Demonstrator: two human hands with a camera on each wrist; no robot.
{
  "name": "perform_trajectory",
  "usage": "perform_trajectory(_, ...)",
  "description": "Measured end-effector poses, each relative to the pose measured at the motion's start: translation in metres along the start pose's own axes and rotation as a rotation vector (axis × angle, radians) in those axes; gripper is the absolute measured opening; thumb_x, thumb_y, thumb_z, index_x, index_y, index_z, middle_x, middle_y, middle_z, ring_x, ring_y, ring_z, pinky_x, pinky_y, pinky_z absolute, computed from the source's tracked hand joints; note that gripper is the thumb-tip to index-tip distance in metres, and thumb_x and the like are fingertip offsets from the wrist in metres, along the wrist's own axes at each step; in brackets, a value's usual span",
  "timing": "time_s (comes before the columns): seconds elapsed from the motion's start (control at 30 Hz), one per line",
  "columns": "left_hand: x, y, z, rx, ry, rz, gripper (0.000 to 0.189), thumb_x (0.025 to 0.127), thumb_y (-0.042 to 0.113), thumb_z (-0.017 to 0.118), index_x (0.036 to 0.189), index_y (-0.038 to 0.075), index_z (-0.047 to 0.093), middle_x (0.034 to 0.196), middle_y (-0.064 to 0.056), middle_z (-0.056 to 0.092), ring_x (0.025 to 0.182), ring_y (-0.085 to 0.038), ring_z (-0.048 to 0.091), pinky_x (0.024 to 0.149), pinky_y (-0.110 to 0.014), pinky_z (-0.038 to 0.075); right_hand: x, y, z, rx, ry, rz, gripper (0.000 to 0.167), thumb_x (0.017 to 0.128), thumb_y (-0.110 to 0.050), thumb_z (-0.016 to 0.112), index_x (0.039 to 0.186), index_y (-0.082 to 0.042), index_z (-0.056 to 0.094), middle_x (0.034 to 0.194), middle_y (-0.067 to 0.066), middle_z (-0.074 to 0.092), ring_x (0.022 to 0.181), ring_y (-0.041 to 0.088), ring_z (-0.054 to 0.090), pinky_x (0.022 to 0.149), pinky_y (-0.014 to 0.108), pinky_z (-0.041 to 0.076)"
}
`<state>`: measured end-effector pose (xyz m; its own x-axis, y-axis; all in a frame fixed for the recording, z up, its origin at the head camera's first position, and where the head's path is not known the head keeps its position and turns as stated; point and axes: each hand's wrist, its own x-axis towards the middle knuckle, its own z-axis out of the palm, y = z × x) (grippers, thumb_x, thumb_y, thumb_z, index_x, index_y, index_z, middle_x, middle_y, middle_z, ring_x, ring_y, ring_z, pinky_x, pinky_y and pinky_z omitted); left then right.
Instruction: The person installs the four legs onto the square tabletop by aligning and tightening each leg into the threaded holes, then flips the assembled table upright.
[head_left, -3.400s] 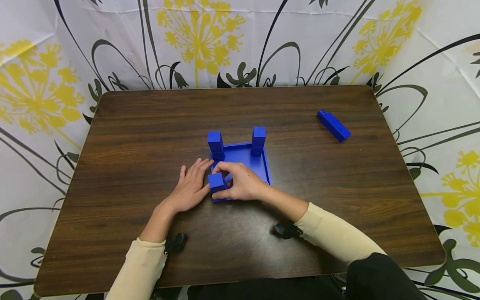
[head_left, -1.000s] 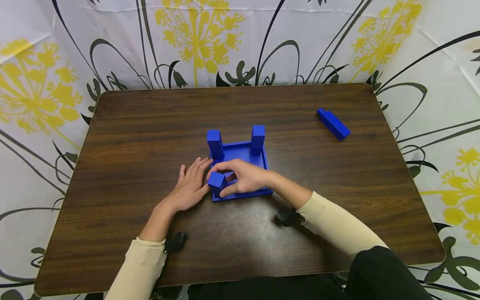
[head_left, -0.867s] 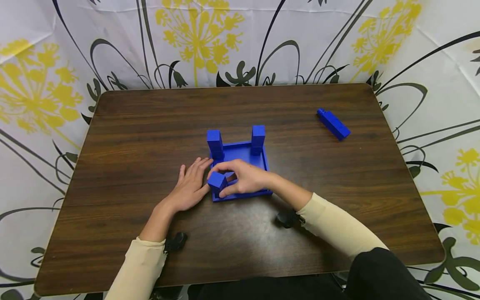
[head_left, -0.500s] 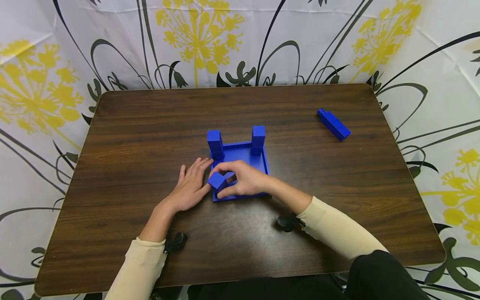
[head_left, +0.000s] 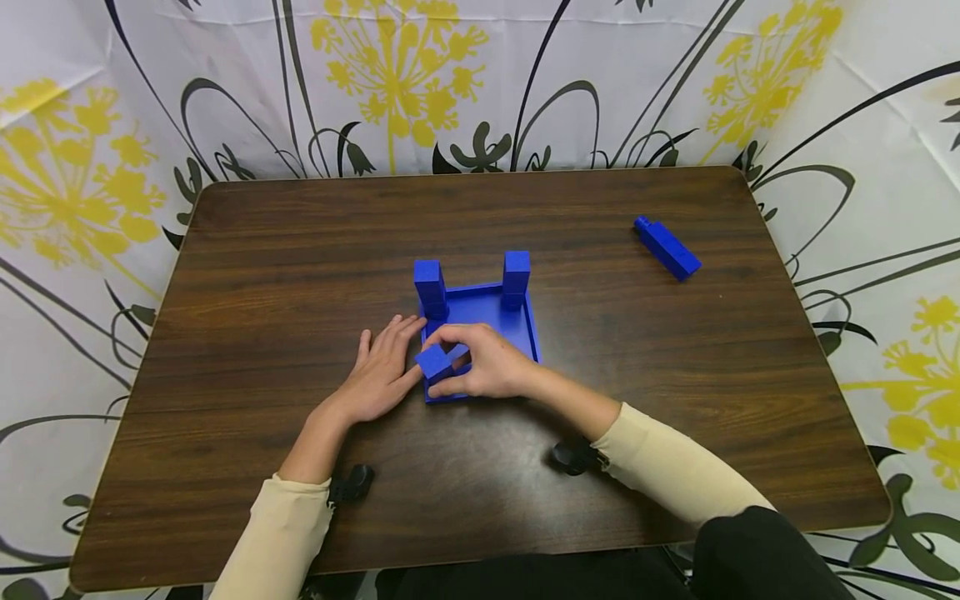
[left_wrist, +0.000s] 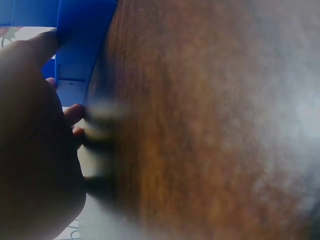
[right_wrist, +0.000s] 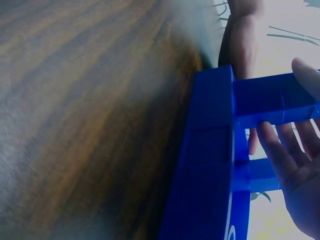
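A blue square panel (head_left: 483, 310) with a raised rim lies on the table, and blue block-like legs stand at its far left (head_left: 430, 287) and far right (head_left: 517, 279) corners. My right hand (head_left: 491, 362) grips a third upright leg (head_left: 434, 363) at the near left corner, thumb on the near side and fingers on the far side. In the right wrist view this leg (right_wrist: 260, 100) meets the panel's corner. My left hand (head_left: 378, 375) lies with fingers extended against the panel's left edge. The left wrist view shows its fingers touching the blue side (left_wrist: 82, 37).
One loose blue leg (head_left: 669, 250) with a threaded-looking end lies on its side at the far right of the brown table (head_left: 300, 250). A floral cloth (head_left: 405, 75) hangs behind and beside the table. Black wrist cameras sit under both forearms.
My right hand has twisted back and forth on the near left leg, whose square top now stands at a different angle. My left hand and the panel have stayed in place.
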<state>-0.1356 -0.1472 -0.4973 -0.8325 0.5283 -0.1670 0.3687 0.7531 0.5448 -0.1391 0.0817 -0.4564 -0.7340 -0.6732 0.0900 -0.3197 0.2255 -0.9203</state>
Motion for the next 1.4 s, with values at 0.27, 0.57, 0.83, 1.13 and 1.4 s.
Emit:
perform_trajectory(0.27,0.0,-0.001,0.001,-0.001,0.0,0.002,0.066,0.104,0.047,0.039,0.158,0.02,0.012,0.162,-0.009,0.012,0.149,-0.031,0.0,0.11,-0.065,-0.007,-0.002,0.002,0.007,-0.03,0.078,0.002,0.042,0.075,-0.015,0.087,0.11,-0.01,0.064,0.105,-0.001,0.063,0.098,0.011,0.058,0.076,0.025,0.055)
perform_trajectory(0.57,0.0,-0.001,0.0,0.0,-0.005,0.003,0.066,0.104,0.044,0.04,0.158,0.02,0.011,0.162,-0.009,0.011,0.149,-0.031,0.0,0.11,-0.065,-0.007,-0.004,0.004,0.013,-0.049,0.144,-0.023,0.041,0.075,-0.015,0.087,0.108,-0.01,0.064,0.101,-0.002,0.064,0.095,0.01,0.06,0.072,0.024,0.056)
perform_trajectory(0.83,0.0,-0.003,0.001,0.006,-0.003,0.013,0.066,0.104,0.046,0.039,0.158,0.02,0.011,0.162,-0.01,0.011,0.149,-0.032,0.0,0.109,-0.065,-0.007,-0.006,0.002,0.019,-0.078,0.22,-0.005,0.041,0.073,-0.016,0.088,0.106,-0.01,0.063,0.098,-0.002,0.064,0.092,0.011,0.061,0.069,0.027,0.056)
perform_trajectory(1.13,0.001,-0.003,0.002,0.009,0.001,0.013,0.067,0.104,0.049,0.038,0.158,0.021,0.01,0.162,-0.01,0.011,0.149,-0.032,0.0,0.11,-0.065,-0.007,-0.008,0.003,0.024,-0.103,0.277,-0.006,0.043,0.072,-0.017,0.088,0.106,-0.01,0.063,0.096,-0.002,0.064,0.089,0.011,0.063,0.068,0.031,0.057)
perform_trajectory(1.4,0.001,-0.003,0.002,0.011,0.002,0.016,0.067,0.104,0.048,0.038,0.158,0.02,0.011,0.162,-0.01,0.011,0.149,-0.033,0.0,0.109,-0.065,-0.007,-0.009,0.005,0.024,-0.098,0.271,-0.001,0.044,0.073,-0.02,0.089,0.107,-0.011,0.063,0.097,-0.003,0.064,0.09,0.01,0.063,0.072,0.029,0.056)
